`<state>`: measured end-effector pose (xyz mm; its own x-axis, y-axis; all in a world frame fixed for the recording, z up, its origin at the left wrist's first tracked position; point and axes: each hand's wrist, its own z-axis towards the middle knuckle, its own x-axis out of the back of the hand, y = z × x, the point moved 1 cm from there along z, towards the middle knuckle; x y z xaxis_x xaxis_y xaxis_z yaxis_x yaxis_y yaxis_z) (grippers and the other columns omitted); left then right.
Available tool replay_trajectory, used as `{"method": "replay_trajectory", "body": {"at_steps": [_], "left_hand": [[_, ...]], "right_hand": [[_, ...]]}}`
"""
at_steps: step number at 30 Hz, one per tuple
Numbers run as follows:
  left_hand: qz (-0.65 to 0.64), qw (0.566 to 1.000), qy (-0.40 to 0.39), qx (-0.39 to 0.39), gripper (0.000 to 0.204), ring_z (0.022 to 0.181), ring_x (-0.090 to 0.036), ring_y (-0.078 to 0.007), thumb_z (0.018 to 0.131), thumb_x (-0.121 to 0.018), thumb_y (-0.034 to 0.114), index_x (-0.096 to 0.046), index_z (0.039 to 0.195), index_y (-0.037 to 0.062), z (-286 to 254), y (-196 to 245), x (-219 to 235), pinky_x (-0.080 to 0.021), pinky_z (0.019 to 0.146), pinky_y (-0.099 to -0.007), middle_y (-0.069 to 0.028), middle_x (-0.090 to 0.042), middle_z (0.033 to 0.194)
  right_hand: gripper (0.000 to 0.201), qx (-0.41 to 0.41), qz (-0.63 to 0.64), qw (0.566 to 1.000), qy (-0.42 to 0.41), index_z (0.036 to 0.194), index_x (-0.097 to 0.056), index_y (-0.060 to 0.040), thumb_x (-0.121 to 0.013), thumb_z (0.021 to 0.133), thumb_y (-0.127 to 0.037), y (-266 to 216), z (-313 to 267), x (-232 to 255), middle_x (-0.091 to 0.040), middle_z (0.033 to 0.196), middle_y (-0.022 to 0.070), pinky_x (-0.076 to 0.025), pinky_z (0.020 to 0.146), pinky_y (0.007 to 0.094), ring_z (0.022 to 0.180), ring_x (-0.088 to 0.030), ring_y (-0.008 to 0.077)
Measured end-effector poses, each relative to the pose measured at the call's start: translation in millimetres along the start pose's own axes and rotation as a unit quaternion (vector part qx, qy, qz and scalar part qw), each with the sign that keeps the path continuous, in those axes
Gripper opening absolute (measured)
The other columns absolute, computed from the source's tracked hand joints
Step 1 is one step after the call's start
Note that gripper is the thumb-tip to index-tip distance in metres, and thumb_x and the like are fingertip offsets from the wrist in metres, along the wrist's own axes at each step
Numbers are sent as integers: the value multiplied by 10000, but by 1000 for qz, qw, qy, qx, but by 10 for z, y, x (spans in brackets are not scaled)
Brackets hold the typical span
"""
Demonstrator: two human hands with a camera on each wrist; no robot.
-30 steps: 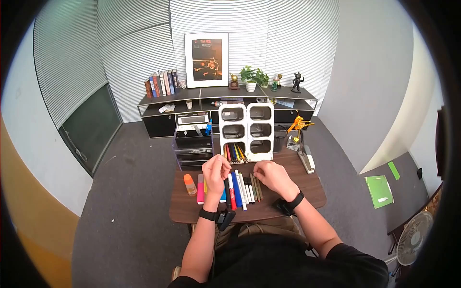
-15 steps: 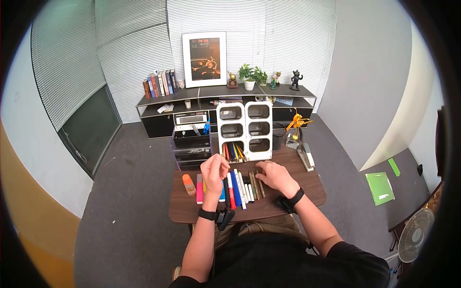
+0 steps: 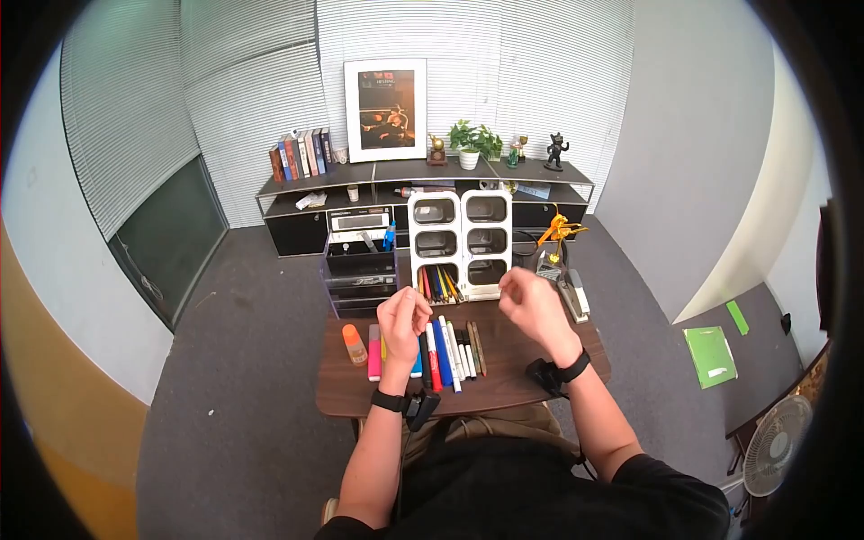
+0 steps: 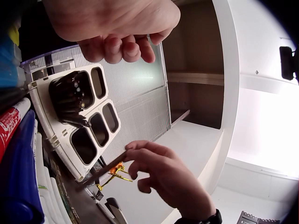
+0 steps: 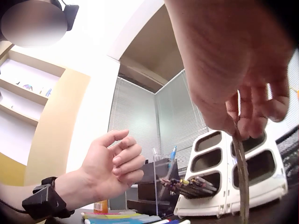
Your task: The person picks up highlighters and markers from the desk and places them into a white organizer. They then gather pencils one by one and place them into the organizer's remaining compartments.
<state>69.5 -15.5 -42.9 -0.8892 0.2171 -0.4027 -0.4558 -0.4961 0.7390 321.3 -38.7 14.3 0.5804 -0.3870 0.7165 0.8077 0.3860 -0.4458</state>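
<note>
Above the right side of the desk my right hand [image 3: 535,308] pinches a slim brown pencil [image 5: 242,182] between thumb and fingers. The pencil points downward, in front of the white six-slot organizer [image 3: 463,247]. My left hand [image 3: 399,324] hovers over the row of pens, its fingers loosely curled around nothing. That row on the desk holds a red marker [image 3: 433,357], a blue marker [image 3: 442,353], several white pens and, at its right end, more brown pencils [image 3: 479,349]. Colored pencils [image 3: 439,284] fill the organizer's lower left slot; its other slots look dark inside.
A glue bottle with an orange cap [image 3: 355,346] and a pink highlighter [image 3: 374,354] are at the left of the desk. Behind stands a dark desk caddy [image 3: 360,270] with pens. A stapler [image 3: 573,297] and an orange-gold ornament [image 3: 560,229] are at the right.
My right hand has picked a brown pencil off the right end of the row and risen up and to the right with it. The left hand has stayed in place.
</note>
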Motion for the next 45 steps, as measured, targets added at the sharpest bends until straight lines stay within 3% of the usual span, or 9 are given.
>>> {"method": "replay_trajectory", "body": {"at_steps": [5, 8, 14, 22, 25, 29, 31, 35, 45], "left_hand": [[0, 1000, 1, 1, 469, 551, -446, -30, 1162, -514, 254, -628, 779, 8, 1, -23, 2, -295, 501, -211, 9, -552, 673], [-2, 1000, 1, 8, 463, 553, -445, -31, 1161, -509, 242, -630, 782, 4, 1, -27, 8, -295, 503, -211, 10, -548, 671], [-4, 1000, -1, 6, 458, 554, -443, -29, 1156, -509, 223, -623, 774, 0, 0, 3, -5, -289, 504, -215, 11, -538, 667], [-3, 1000, 3, 0, 454, 547, -446, -30, 1153, -514, 215, -625, 770, 0, 1, 6, -17, -290, 501, -214, 9, -549, 669], [-4, 1000, 1, 3, 450, 546, -449, -30, 1153, -515, 214, -626, 771, 2, 8, -1, -9, -295, 500, -213, 12, -549, 667], [-1, 1000, -1, 3, 454, 547, -453, -30, 1156, -515, 221, -627, 775, 2, 1, -1, -7, -297, 499, -211, 8, -558, 674], [1, 1000, 1, 4, 455, 547, -453, -30, 1158, -515, 223, -627, 776, 1, 0, -2, -5, -296, 499, -211, 5, -563, 679], [-2, 1000, -2, 3, 459, 549, -451, -29, 1160, -513, 225, -626, 776, -1, 3, -10, -3, -295, 498, -211, 5, -561, 675], [1, 1000, -1, 6, 458, 548, -450, -31, 1155, -510, 229, -629, 778, -3, 8, -15, -5, -291, 497, -216, 6, -550, 661]], "right_hand": [[143, 58, 50, 987, 143, 1090, -682, -40, -747, 964, -24, -210, 72, 174, -709, 914, 93, -545, 660, 375, 714, -667, 235], [148, 70, 43, 985, 152, 1092, -684, -43, -755, 963, -27, -53, 67, -18, -709, 913, 100, -549, 651, 379, 702, -669, 242], [103, 34, 25, 996, 74, 1036, -673, -44, -752, 974, -68, 93, 12, -310, -736, 965, 131, -576, 680, 437, 752, -725, 315], [219, 31, 47, 998, 36, 1205, -766, -69, -710, 993, -80, 179, -4, -404, -770, 1043, 163, -597, 802, 493, 904, -741, 424], [197, 57, 12, 998, 28, 1167, -788, -48, -741, 979, -82, 117, -8, -341, -778, 983, 174, -605, 775, 442, 835, -759, 346], [204, 32, -16, 999, -26, 1167, -783, -63, -734, 989, -149, 108, -39, -338, -786, 950, 159, -605, 835, 471, 919, -759, 382], [245, -21, -29, 985, -168, 1183, -798, -76, -764, 981, -211, 43, -58, -306, -793, 928, 139, -603, 836, 465, 930, -767, 355], [316, -4, -21, 972, -232, 1244, -798, -88, -784, 974, -253, 131, -115, -423, -802, 929, 122, -604, 849, 479, 926, -771, 346], [319, -6, -60, 975, -214, 1232, -797, -90, -798, 944, -227, 217, -141, -406, -806, 972, 123, -608, 868, 482, 987, -771, 346]]}}
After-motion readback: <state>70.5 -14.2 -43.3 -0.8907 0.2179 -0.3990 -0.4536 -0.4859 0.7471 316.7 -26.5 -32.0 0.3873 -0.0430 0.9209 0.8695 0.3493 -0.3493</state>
